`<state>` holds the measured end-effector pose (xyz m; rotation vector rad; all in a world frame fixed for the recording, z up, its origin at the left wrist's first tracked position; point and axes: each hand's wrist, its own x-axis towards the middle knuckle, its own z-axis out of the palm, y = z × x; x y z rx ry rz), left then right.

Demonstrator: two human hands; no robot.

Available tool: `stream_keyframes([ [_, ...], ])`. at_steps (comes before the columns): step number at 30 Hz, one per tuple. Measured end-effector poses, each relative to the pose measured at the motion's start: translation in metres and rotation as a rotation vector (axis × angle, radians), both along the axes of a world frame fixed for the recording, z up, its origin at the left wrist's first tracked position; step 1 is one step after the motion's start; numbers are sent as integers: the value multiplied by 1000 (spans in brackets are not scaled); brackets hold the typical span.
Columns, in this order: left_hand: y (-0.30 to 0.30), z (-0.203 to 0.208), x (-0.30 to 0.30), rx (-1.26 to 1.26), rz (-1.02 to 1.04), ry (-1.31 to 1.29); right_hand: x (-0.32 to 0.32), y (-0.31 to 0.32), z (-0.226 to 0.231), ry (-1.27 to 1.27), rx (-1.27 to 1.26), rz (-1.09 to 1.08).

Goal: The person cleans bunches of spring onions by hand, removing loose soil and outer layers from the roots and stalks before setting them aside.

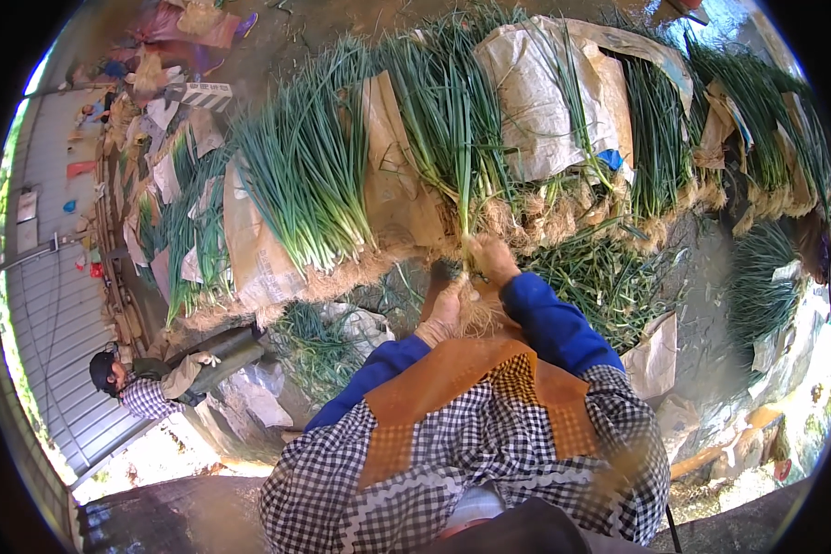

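Note:
In front of me my right hand point(492, 258) is closed round the pale lower stems of a few green onions point(464, 208). Their long leaves point away from me and lie over the heap behind. Just below and to the left, my left hand point(445, 303) is closed at the root end of the same green onions. Stringy tan roots point(478, 317) hang between and below my hands, over my brown apron point(452, 369). Part of the fingers on both hands is hidden.
A long row of green onion heaps point(300, 157) runs across the far side, roots toward me, divided by woven sacks point(526, 102). Loose leaf trimmings point(600, 286) pile at the right and left of my knees. Another person point(152, 383) sits at the far left.

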<state>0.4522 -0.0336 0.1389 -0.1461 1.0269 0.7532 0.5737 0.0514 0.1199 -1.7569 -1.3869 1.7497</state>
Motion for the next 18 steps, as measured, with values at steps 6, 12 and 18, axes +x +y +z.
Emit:
stream_keyframes([
  [6,12,-3,-35,18,108,3,101,-33,100,309,-315,633],
  [12,15,7,-14,144,48,-96,51,6,-16,346,-318,136],
  [18,7,9,-13,395,-373,624,-8,1,-21,-135,317,86],
])
